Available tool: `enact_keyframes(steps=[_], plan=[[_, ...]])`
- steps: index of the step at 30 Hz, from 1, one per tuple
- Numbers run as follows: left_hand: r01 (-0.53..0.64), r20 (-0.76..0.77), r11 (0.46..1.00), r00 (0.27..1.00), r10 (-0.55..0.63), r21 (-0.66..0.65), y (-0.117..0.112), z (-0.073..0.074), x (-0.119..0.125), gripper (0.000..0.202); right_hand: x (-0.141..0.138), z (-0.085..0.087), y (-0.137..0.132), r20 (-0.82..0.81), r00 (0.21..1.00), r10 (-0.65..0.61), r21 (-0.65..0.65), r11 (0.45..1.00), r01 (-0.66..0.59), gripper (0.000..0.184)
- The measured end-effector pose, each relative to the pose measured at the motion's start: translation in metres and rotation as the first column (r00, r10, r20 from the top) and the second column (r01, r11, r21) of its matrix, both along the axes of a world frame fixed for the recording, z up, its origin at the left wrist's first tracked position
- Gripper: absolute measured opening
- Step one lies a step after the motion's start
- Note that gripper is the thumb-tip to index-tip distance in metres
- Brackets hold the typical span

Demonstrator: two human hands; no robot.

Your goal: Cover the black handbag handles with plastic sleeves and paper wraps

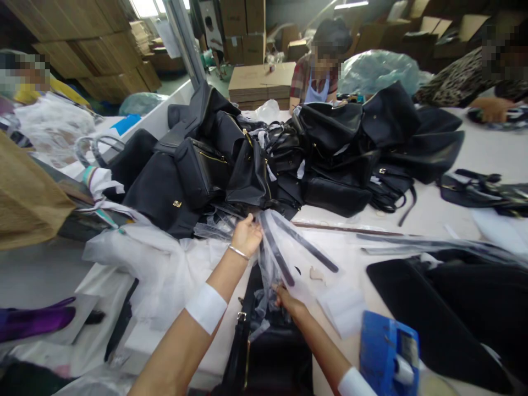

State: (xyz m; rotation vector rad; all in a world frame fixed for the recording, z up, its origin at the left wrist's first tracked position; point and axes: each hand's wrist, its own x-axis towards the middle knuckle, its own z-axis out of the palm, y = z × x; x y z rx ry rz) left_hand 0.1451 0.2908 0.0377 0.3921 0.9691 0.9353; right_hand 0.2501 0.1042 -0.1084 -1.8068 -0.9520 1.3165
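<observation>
My left hand [246,236], with a bangle at the wrist, is closed on the upper end of a clear plastic sleeve [270,234]. Dark strap pieces [311,250] show in or against the film. Lower down, my right hand [289,301] pinches the crumpled bottom part of the same plastic. Directly beneath both hands lies a black handbag [280,357] with a gold zip and a buckled strap [241,316]. Its upper part is partly covered by the plastic. White bands are wrapped around both my forearms.
A heap of black bags [247,165] fills the table's far side. White wrapping sheets [136,275] lie left. At right are a blue tape dispenser [377,349] and flat black pieces [437,308]. Across the table sits a co-worker [315,77]; another person's hand [493,109] works far right.
</observation>
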Motion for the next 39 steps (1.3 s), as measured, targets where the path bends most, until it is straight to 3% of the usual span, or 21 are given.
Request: enact_keyframes(steps=[2, 4, 6, 9, 13, 15, 17, 19, 21, 23, 25, 29, 31, 35, 39], plan=[[0.041, -0.081, 0.999, 0.996, -0.041, 0.005, -0.011, -0.015, -0.003, 0.027, 0.006, 0.007, -0.010, 0.100, 0.995, -0.012, 0.067, 0.998, 0.005, 0.026], [0.099, -0.184, 0.995, 0.978, -0.094, 0.020, -0.036, -0.032, -0.012, 0.018, 0.012, 0.014, -0.024, 0.289, 0.956, 0.055, 0.158, 0.982, -0.105, 0.028], [0.174, -0.313, 0.984, 0.937, -0.156, 0.031, -0.072, -0.049, -0.024, 0.015, 0.016, 0.019, -0.039, 0.501, 0.845, 0.185, 0.180, 0.933, -0.311, 0.029], [0.309, -0.538, 0.951, 0.803, -0.255, 0.011, -0.129, -0.074, -0.037, 0.010, 0.017, 0.021, -0.056, 0.677, 0.643, 0.357, 0.095, 0.825, -0.558, 0.033], [0.483, -0.728, 0.874, 0.617, -0.299, 0.050, -0.185, -0.091, -0.043, 0.018, 0.016, 0.012, -0.058, 0.819, 0.456, 0.349, 0.079, 0.718, -0.692, 0.026], [0.585, -0.857, 0.805, 0.462, -0.227, 0.102, -0.202, -0.093, -0.042, 0.032, 0.015, 0.009, -0.055, 0.843, 0.435, 0.317, 0.096, 0.706, -0.701, 0.022], [0.703, -0.975, 0.703, 0.214, -0.063, 0.109, -0.215, -0.094, -0.040, 0.039, 0.014, 0.010, -0.054, 0.838, 0.452, 0.307, 0.106, 0.719, -0.686, 0.020], [0.786, -0.997, 0.617, -0.004, 0.072, 0.041, -0.223, -0.096, -0.036, 0.038, 0.013, 0.013, -0.056, 0.815, 0.495, 0.302, 0.115, 0.752, -0.649, 0.020], [0.806, -0.996, 0.591, -0.085, 0.036, -0.047, -0.226, -0.098, -0.031, 0.037, 0.012, 0.016, -0.061, 0.780, 0.547, 0.304, 0.121, 0.784, -0.609, 0.021], [0.778, -0.993, 0.620, -0.048, -0.103, -0.102, -0.225, -0.101, -0.026, 0.041, 0.012, 0.020, -0.067, 0.752, 0.582, 0.308, 0.126, 0.800, -0.586, 0.022], [0.730, -0.973, 0.675, 0.065, -0.221, -0.104, -0.220, -0.105, -0.023, 0.042, 0.013, 0.023, -0.072, 0.732, 0.610, 0.305, 0.137, 0.811, -0.569, 0.022], [0.717, -0.920, 0.696, 0.239, -0.310, -0.048, -0.211, -0.112, -0.021, 0.017, 0.017, 0.027, -0.078, 0.713, 0.644, 0.276, 0.160, 0.830, -0.534, 0.022], [0.715, -0.884, 0.698, 0.298, -0.361, -0.045, -0.211, -0.116, -0.022, 0.017, 0.019, 0.026, -0.080, 0.753, 0.596, 0.278, 0.136, 0.821, -0.554, 0.022], [0.677, -0.796, 0.731, 0.398, -0.455, -0.080, -0.212, -0.124, -0.025, 0.025, 0.018, 0.022, -0.087, 0.846, 0.426, 0.320, 0.016, 0.785, -0.620, 0.021], [0.648, -0.724, 0.756, 0.477, -0.498, -0.094, -0.208, -0.127, -0.028, 0.026, 0.017, 0.025, -0.090, 0.886, 0.323, 0.332, -0.009, 0.709, -0.705, 0.023]])
